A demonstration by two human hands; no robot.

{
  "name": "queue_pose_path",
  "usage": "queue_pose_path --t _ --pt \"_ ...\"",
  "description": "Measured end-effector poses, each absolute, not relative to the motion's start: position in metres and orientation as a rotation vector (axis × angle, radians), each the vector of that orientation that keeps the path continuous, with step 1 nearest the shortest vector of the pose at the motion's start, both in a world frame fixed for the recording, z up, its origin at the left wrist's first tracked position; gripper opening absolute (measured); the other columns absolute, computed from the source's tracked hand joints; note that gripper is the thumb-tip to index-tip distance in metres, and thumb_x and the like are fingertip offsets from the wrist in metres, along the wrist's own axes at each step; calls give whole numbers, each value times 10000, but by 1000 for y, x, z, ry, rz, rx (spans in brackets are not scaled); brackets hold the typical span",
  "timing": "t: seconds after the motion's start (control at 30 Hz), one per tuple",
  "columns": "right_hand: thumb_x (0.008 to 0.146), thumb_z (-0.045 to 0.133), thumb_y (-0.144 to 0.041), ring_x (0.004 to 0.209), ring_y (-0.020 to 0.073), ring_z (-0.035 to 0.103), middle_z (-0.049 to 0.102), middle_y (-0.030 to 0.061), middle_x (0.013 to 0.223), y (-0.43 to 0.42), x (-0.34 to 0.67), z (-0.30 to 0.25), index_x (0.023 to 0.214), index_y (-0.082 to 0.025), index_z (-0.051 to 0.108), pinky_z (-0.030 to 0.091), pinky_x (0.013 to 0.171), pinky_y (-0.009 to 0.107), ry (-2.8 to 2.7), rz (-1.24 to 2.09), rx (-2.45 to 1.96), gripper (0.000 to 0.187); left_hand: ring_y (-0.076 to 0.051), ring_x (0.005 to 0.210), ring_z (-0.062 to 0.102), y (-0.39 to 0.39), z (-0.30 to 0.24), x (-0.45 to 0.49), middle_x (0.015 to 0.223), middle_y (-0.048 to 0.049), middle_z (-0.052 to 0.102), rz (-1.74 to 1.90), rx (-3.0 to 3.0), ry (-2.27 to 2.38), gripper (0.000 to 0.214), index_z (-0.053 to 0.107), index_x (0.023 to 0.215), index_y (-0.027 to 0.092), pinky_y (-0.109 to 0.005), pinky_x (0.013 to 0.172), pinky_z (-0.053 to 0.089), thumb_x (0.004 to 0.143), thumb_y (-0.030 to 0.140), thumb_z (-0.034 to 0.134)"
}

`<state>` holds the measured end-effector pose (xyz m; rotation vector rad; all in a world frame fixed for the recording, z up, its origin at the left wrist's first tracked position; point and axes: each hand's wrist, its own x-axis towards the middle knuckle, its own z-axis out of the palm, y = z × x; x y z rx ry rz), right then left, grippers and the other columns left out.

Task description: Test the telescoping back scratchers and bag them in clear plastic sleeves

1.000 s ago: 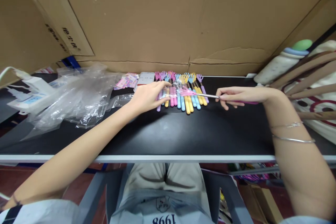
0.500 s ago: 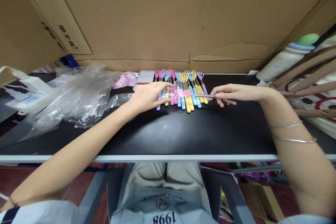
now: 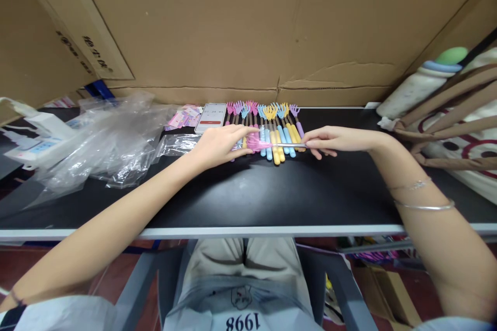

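Observation:
My right hand (image 3: 322,140) pinches the far end of a back scratcher with a pink claw head (image 3: 259,143) and a thin metal rod (image 3: 285,145). Its claw points left, close to the fingers of my left hand (image 3: 221,147). Between thumb and fingers, my left hand holds a clear plastic bag (image 3: 178,145), which runs back under the wrist; the claw appears to be inside its mouth. Beneath both hands a row of several back scratchers (image 3: 276,152) with pink, purple, blue and yellow claws and handles lies on the black table.
Left of the row are a phone (image 3: 210,117) showing a timer, small printed cards (image 3: 184,116), a heap of clear bags (image 3: 116,139) and a power strip (image 3: 34,142). At right stand a bottle (image 3: 421,85) and a bag with brown straps (image 3: 462,124). Cardboard (image 3: 233,26) walls the back.
My right hand has moved left, pushing the pink claw further towards my left hand. The left hand has barely moved.

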<state>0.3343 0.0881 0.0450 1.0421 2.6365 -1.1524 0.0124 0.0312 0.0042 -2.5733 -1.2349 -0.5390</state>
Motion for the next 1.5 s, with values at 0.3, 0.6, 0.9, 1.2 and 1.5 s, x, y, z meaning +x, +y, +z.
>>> queue_pose_path --t 0.3,0.6,0.9,1.2,1.5 --pt "876 516 -556 501 50 439 559 -15 672 87 337 48 999 -162 602 336 477 195 2658 -1111 1117 421 -193 946 654 31 7 12 1054 -39 695 -440 -2538 -1356 514 493 1333 274 -230 638 379 908 562 502" --pt "854 550 -555 559 63 469 559 -4 715 89 343 48 1041 -169 609 371 485 183 2624 -1096 1134 433 -178 902 644 33 5 13 1017 -25 696 -437 -2616 -1401 443 544 1220 236 -228 647 363 905 546 522" --pt "856 567 -531 565 56 451 539 -9 706 87 346 52 1058 -190 624 355 466 166 2633 -1113 1131 400 -164 750 636 38 6 10 859 15 702 -435 -2589 -1558 378 581 1145 260 -230 584 305 903 542 514" --pt "801 631 -525 667 103 524 548 3 719 88 347 52 1035 -206 644 379 488 181 2604 -1147 1182 396 -163 713 627 42 6 7 760 19 699 -483 -2619 -1624 352 645 999 254 -221 567 299 880 560 520" --pt "816 593 -565 660 95 515 555 10 738 87 339 47 1035 -178 627 367 494 189 2641 -1135 1163 445 -163 711 619 41 3 8 754 10 679 -495 -2636 -1575 403 637 985 242 -230 557 276 877 608 504"
